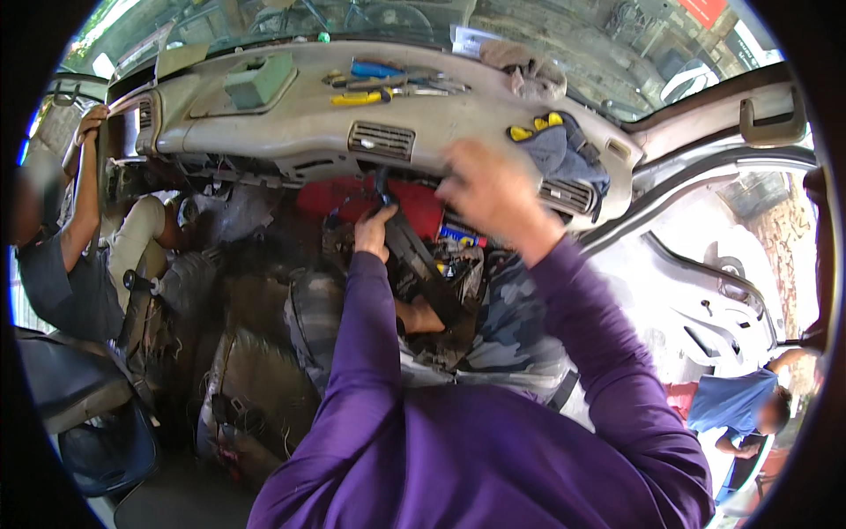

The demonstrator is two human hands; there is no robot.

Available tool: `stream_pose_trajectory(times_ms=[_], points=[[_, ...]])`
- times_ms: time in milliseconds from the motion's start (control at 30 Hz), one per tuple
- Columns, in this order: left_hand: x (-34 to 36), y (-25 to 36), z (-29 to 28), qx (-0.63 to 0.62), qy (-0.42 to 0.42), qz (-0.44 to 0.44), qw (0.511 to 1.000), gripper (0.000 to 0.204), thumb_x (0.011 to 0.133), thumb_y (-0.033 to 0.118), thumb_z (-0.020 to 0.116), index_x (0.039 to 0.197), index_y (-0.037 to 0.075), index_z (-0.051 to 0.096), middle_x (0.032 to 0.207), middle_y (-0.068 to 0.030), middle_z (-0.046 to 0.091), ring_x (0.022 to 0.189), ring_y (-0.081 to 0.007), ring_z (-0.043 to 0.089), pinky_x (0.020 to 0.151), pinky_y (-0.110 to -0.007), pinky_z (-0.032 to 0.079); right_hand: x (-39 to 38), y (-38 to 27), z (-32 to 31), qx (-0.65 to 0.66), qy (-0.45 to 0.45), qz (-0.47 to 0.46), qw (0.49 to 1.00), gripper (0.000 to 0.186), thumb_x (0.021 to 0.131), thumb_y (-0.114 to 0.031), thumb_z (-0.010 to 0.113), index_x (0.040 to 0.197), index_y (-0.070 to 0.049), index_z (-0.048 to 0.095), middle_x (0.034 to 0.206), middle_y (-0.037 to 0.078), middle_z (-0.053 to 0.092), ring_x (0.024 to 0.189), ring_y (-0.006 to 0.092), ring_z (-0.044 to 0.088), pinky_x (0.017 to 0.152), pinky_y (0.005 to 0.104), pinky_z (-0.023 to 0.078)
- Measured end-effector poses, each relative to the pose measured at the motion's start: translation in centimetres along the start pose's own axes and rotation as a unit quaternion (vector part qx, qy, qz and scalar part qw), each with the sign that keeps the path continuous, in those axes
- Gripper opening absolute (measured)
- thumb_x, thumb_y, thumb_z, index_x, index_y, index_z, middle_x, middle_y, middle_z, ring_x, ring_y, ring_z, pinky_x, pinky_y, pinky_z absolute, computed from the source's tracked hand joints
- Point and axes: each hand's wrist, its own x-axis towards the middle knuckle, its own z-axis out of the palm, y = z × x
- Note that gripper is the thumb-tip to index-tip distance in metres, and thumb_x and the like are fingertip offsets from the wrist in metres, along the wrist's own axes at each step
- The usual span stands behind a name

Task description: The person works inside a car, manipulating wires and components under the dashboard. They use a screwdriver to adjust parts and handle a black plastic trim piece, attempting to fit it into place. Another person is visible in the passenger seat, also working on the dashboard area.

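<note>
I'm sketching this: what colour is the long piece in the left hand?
The long piece is black, seen best in the head view.

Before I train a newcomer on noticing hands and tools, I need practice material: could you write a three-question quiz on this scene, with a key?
1. Which of the wearer's hands grips the black part, and where is the other?
2. True or false: the green box stands to the right of the yellow-handled tool.
3. Where does the blue-handled tool lie: (a) on the seat, (b) on the dashboard, (c) on the floor?

Key:
1. The left hand; the right hand is raised near the dashboard, blurred.
2. False; it stands to the left.
3. (b).
</note>
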Motion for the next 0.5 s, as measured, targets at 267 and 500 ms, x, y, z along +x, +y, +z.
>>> stream_pose_trajectory(times_ms=[267,500], points=[[2.2,0.8,1.6,-0.124,-0.057,-0.116,0.984,0.022,0.085,0.02,0.074,0.102,0.007,0.07,0.094,-0.0065,0.071,0.084,-0.0241,0.068,0.078,-0.043,0.055,1.6,8.8,-3.7,-0.167,0.124,-0.081,0.975,0.036,0.091,-0.033,0.067,0.113,-0.005,0.062,0.111,0.016,0.065,0.093,0.038,0.065,0.079,0.0475,0.053],[0.4,3.2,8.2,-0.189,-0.055,-0.126,0.972,0.021,0.093,0.02,0.065,0.109,0.006,0.067,0.104,-0.0085,0.072,0.089,-0.0278,0.07,0.081,-0.044,0.056,-14.4,0.5,2.3,-0.03,-0.226,0.19,0.955,0.091,0.071,-0.048,0.084,0.139,0.0,0.045,0.13,0.025,0.055,0.112,0.0452,0.06,0.095,0.0513,0.052]])
